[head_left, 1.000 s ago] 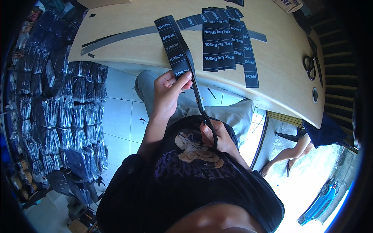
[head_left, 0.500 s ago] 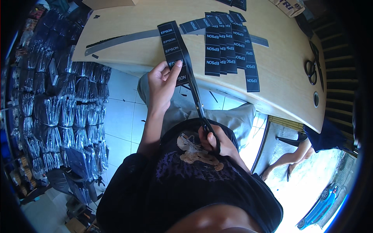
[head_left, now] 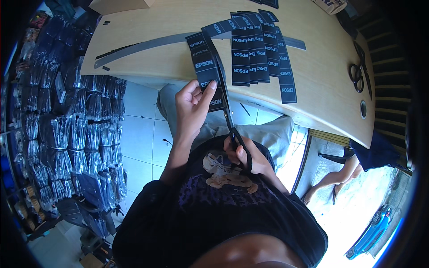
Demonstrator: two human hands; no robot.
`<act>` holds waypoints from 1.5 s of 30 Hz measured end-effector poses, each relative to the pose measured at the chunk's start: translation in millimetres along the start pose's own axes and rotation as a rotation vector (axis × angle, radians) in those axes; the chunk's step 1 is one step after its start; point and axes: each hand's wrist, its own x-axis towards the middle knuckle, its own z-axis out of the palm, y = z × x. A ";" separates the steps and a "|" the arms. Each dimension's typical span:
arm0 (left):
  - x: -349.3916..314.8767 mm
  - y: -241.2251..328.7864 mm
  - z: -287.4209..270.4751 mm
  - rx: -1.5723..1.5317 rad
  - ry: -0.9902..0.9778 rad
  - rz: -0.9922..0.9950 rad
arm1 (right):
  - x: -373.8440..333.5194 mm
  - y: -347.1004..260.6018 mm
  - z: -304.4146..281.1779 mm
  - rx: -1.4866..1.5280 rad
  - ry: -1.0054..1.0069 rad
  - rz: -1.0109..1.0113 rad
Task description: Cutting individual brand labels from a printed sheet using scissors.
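Pinched between thumb and fingers of my left hand (head_left: 195,102) is a black strip of printed labels (head_left: 205,63), raised in front of the table's near edge. My right hand (head_left: 243,154) grips the handles of long black scissors (head_left: 226,100). Their blades run up along the strip's right edge, touching or very close to it; whether they are cutting cannot be made out. Beyond, on the table, several similar label strips (head_left: 241,56) lie side by side and overlapping, with another strip (head_left: 223,27) slanting across their tops.
A long metal ruler (head_left: 147,47) lies on the wooden table (head_left: 161,20), partly under the strips. At the right rest another pair of scissors (head_left: 356,77) and a cable hole (head_left: 363,109). Stacked plastic-wrapped bundles (head_left: 62,138) stand left. A person's legs (head_left: 335,178) show at lower right.
My left hand has moved slightly right and down with the strip. The scissors in my right hand have shifted a little, staying along the strip's right edge.
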 end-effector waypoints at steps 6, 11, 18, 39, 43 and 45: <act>0.1 5.0 2.5 -0.055 0.023 -0.022 | 1.2 8.2 -6.4 -0.093 -0.012 -0.064; 0.2 6.3 0.2 -0.049 0.004 -0.029 | 1.6 9.3 -8.5 -0.134 -0.020 -0.048; -1.9 3.9 -1.3 -0.037 -0.052 -0.037 | 5.1 6.4 -8.0 -0.146 0.004 -0.061; -3.8 5.1 -1.7 0.025 -0.085 -0.036 | 11.4 1.8 -5.1 -0.100 0.009 -0.090; -3.5 6.2 1.0 -0.013 -0.073 -0.042 | 12.6 -5.0 2.0 0.019 0.046 -0.053; -3.3 6.4 2.4 -0.027 -0.049 -0.046 | 12.5 -5.0 3.2 0.019 0.054 -0.041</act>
